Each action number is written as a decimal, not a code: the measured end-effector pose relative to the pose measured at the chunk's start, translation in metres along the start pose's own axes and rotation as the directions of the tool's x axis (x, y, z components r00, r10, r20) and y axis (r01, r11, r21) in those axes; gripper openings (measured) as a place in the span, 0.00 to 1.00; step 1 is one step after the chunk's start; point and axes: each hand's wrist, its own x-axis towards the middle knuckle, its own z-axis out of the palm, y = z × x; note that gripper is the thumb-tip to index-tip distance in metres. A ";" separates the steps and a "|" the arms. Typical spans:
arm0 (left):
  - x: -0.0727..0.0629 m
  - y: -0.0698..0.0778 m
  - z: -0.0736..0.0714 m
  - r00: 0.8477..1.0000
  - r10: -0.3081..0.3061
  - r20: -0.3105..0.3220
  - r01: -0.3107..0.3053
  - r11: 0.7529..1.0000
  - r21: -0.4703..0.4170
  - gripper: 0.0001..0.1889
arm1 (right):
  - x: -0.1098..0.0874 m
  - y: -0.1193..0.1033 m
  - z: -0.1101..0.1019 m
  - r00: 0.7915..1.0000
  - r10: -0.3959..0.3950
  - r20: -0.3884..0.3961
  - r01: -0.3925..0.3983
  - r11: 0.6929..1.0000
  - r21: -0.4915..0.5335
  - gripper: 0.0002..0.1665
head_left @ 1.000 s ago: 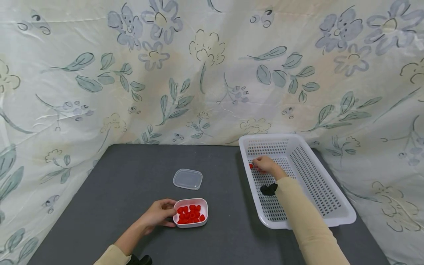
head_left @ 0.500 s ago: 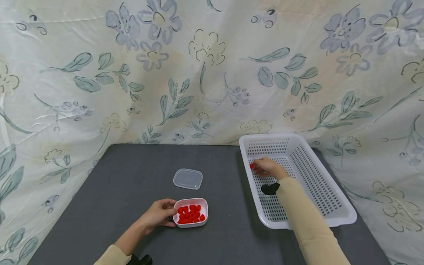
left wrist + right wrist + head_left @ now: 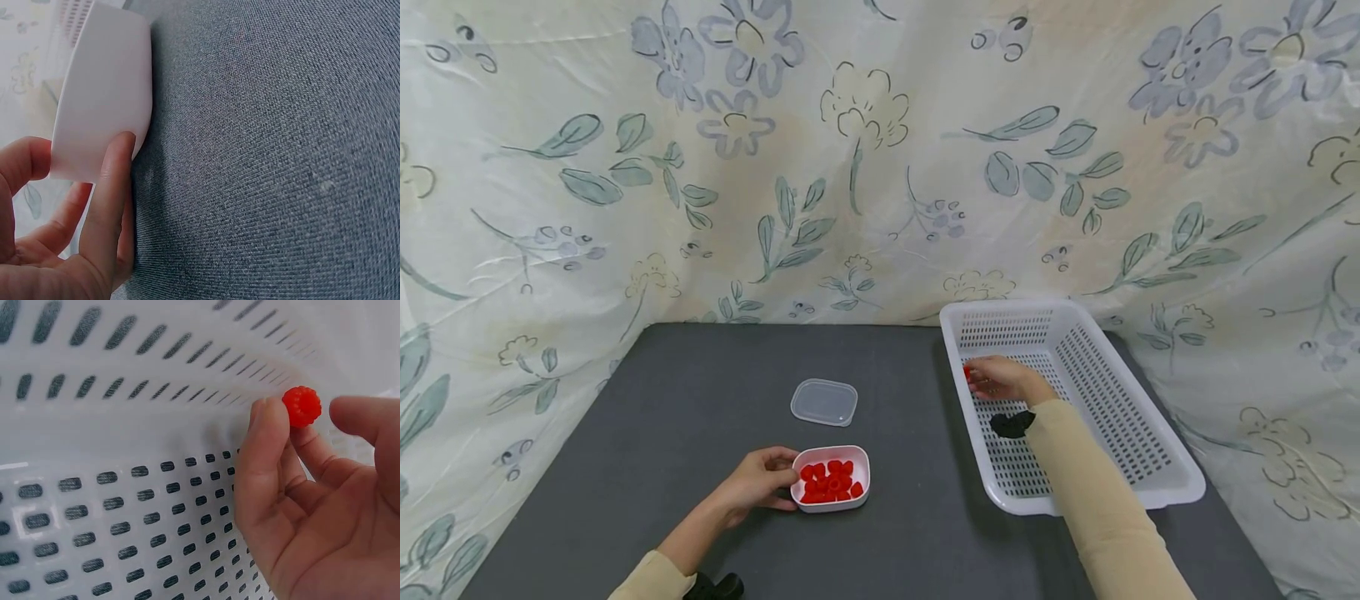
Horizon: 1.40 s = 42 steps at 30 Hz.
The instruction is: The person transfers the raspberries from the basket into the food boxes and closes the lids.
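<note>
Several red raspberries (image 3: 829, 483), toy-like in their even colour, lie in a small pale pink container (image 3: 865, 467) on the dark table. My left hand (image 3: 756, 485) holds this container by its left end. In the left wrist view, the fingers (image 3: 109, 194) press its white outer wall. My right hand (image 3: 1003, 379) is down inside the white basket (image 3: 1138, 396), by its left wall. In the right wrist view, its curled fingers touch one hollow raspberry (image 3: 302, 406), with a small gap showing between berry and thumb. The far side of the berry is hidden.
A clear rectangular lid (image 3: 824, 402) lies flat behind the container. The dark grey table (image 3: 700, 392) runs back to a floral curtain (image 3: 880, 167). The basket's raised walls surround my right hand, and a black wrist strap (image 3: 1011, 425) shows on that arm.
My right hand has shifted slightly left toward the basket wall and turned a little, with the raspberry at its fingertips. My left hand and the container look unchanged.
</note>
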 end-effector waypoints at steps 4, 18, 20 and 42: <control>0.002 -0.003 0.000 1.000 0.018 0.010 -0.018 1.000 -0.007 0.23 | -0.002 -0.002 0.001 1.000 -0.018 0.023 0.018 1.000 -0.017 0.15; 0.001 -0.007 0.000 0.999 0.036 0.027 -0.036 0.999 0.000 0.23 | -0.021 -0.019 0.001 0.993 -0.115 -0.010 0.112 0.983 -0.144 0.13; 0.001 -0.008 0.000 0.999 0.035 0.027 -0.035 0.999 0.000 0.23 | -0.024 -0.022 0.000 0.992 -0.127 -0.001 0.125 0.981 -0.149 0.13; -0.003 -0.009 0.001 0.999 0.042 0.016 -0.042 0.999 -0.001 0.24 | -0.058 -0.068 0.027 0.968 -0.234 0.088 0.249 0.922 -0.295 0.22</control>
